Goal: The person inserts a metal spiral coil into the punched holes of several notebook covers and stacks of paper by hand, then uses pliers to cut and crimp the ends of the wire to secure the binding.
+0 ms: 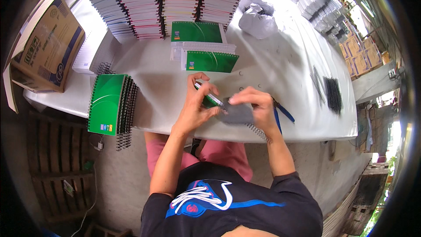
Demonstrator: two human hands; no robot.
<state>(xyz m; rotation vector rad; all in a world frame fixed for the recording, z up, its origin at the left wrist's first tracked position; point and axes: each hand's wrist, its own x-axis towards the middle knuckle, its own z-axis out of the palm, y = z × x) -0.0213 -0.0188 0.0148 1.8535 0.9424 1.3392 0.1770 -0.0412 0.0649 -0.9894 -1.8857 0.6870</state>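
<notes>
My left hand (pixel 195 107) is closed around a small green-covered notebook (pixel 211 98), tilted with its edge toward me. Beside it, the fingers of my right hand (pixel 258 105) are bent around a dark spiral binding coil (pixel 259 132). One end of the coil meets the notebook's edge; the other trails under my right wrist. A dark blur of motion hides the stretch between my hands. Blue-handled pliers (pixel 284 112) lie on the table, just right of my right hand and partly behind it.
Bound green notebooks (pixel 107 103) are stacked at the left table edge. Unbound green-covered pads (pixel 212 61) lie ahead, before tall stacks of notebooks (pixel 180 0). Loose black coils (pixel 332 94) lie right. A cardboard box (pixel 48 46), paper stack (pixel 94 52) and white plastic bag (pixel 258 19) also stand on the table.
</notes>
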